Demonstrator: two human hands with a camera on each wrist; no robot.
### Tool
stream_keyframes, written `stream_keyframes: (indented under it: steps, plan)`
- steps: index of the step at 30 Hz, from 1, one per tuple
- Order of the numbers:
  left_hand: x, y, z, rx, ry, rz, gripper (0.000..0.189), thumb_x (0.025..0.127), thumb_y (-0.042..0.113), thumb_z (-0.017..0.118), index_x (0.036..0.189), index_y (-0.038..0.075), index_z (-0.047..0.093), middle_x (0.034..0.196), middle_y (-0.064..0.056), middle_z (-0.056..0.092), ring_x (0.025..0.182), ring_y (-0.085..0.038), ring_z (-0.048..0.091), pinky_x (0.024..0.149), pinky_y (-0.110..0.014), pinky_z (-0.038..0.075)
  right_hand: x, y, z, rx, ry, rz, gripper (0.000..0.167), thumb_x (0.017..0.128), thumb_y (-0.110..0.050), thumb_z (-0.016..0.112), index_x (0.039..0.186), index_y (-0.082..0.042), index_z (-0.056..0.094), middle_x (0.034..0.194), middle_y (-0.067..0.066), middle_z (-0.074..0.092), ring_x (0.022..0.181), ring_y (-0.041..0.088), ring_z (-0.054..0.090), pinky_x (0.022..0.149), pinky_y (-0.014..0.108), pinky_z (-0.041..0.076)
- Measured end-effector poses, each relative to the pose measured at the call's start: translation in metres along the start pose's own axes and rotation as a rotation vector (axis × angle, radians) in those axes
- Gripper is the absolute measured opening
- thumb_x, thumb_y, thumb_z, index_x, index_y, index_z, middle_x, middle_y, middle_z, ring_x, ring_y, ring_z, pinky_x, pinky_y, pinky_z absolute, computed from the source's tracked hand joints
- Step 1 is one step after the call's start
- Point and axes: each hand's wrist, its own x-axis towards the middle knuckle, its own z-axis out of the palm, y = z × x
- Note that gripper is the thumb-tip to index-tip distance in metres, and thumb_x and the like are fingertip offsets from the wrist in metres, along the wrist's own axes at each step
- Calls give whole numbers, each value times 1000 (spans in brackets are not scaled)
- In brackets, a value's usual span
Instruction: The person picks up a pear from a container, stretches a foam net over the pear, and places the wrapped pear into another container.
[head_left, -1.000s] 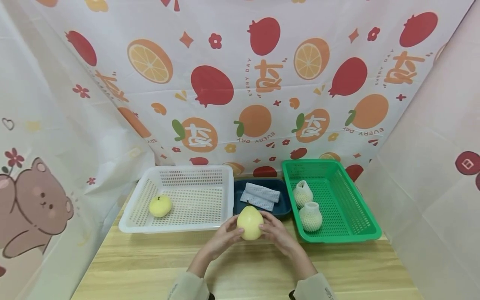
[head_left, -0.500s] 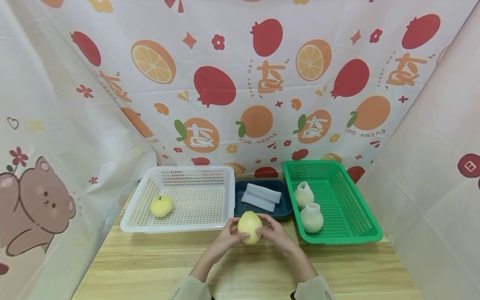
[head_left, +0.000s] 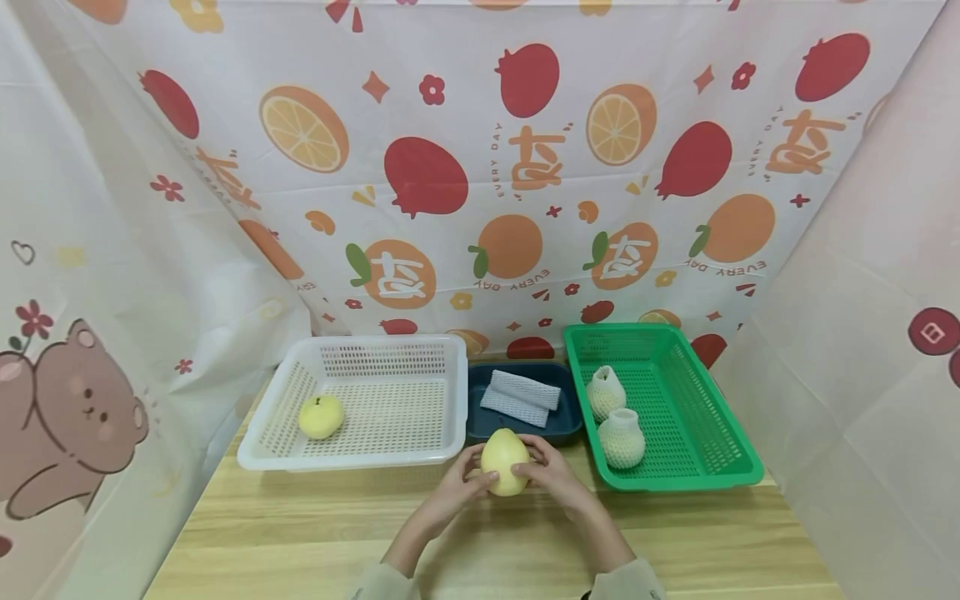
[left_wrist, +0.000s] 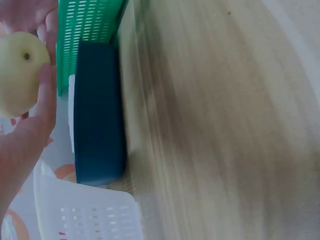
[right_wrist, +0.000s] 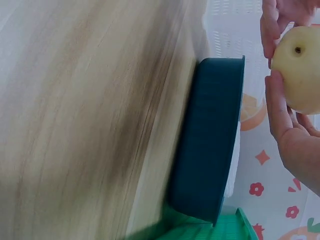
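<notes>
A pale yellow pear (head_left: 504,463) is held up between both hands, in front of the dark blue tray (head_left: 474,427). My left hand (head_left: 456,487) grips its left side and my right hand (head_left: 558,479) its right, thumbs on the near face. Both wrist views show the small dark hollow at the underside of the pear (left_wrist: 19,80), with fingers curled against its sides. In the blue tray lie folded white foam net sleeves (head_left: 521,397). Two pears in foam nets (head_left: 622,439) sit at the left side of the green basket (head_left: 693,400).
At the left stands a white basket (head_left: 352,457) with one bare yellow pear (head_left: 321,417) in it. The baskets and tray stand in a row along the back of the wooden table (head_left: 300,533). Printed cloth (head_left: 442,67) hangs behind and on both sides.
The pear has come slightly down and toward me in both hands, and it has tipped so its stem no longer shows in the head view. The baskets and tray keep their places.
</notes>
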Motion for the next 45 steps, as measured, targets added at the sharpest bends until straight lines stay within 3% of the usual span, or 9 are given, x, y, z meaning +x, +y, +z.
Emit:
stream_keyframes:
  steps: [11,15,19,25,28,32,37,41,45]
  plan:
    - [-5,-7,1,-229,-121,-8,68,94,16,50,142,-5,6,133,-25,30,107,-26,50,92,-48,40,-4,0,4,82,-94,14,57,87,-16,60,134,4,35,128,20,47,99,23,54,81,43,47]
    - [-4,-8,0,-273,-128,-10,67,93,13,50,142,-4,7,132,-23,31,106,-24,50,91,-43,42,-4,1,4,114,-111,11,58,87,-15,60,135,5,33,129,21,44,101,24,53,85,45,46]
    - [-2,-7,3,-222,-69,-17,69,91,15,56,142,-3,13,131,-23,34,104,-25,52,87,-39,45,-4,4,4,116,-113,8,59,89,-15,58,137,5,31,132,21,42,104,24,51,86,46,45]
    - [2,-6,12,68,81,21,75,82,22,70,138,-1,25,130,-24,37,107,-32,49,78,-36,49,-2,6,5,9,-48,33,62,88,-22,62,138,1,32,131,20,39,102,25,53,80,42,48]
    - [4,-6,16,159,108,46,79,80,22,73,138,-1,25,128,-24,35,104,-33,48,74,-36,50,0,5,5,-39,-31,51,63,87,-25,63,137,1,33,128,19,41,100,26,54,77,39,49]
    - [4,-6,16,152,70,43,77,82,22,70,139,-2,23,127,-23,35,101,-28,50,73,-35,51,0,4,2,-68,-29,68,62,86,-26,64,135,2,36,124,18,46,99,25,54,76,38,50]
    - [3,-4,8,73,-27,3,67,89,23,62,139,-1,25,130,-24,35,105,-30,52,82,-46,47,1,3,-7,-95,-36,85,60,86,-25,62,133,4,38,119,17,51,94,24,54,75,39,49]
    - [3,-3,5,20,-95,-28,67,89,21,62,139,-3,24,131,-26,36,109,-32,50,87,-50,43,1,4,-11,-49,-78,93,58,85,-20,60,133,6,38,117,17,53,93,23,55,76,41,48]
    - [5,-6,4,6,-113,-47,72,86,20,64,140,-4,23,128,-24,42,106,-30,52,87,-50,43,0,4,-13,-8,-135,93,57,86,-17,58,134,6,35,117,17,53,93,23,56,79,40,48]
